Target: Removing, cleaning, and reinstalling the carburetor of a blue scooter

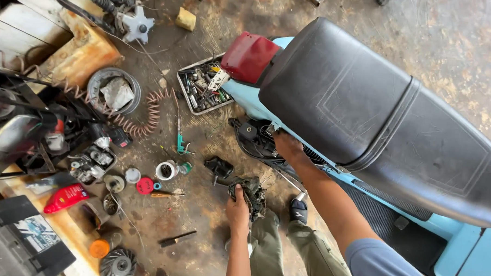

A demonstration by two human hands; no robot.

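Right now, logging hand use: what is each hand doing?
Left hand: closed on a grimy engine part above the floor.
Right hand: reaching into the scooter's side opening; grip cannot be told.

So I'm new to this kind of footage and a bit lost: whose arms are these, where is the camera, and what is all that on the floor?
The camera sits on a person's head, looking down at their own arms. The left hand grips a dark, greasy rag near the floor. The right hand reaches under the black seat of a light blue scooter, touching its engine area. On the stained concrete floor lie a tray of tools, a coiled hose, a screwdriver, a red round cap and other loose parts.
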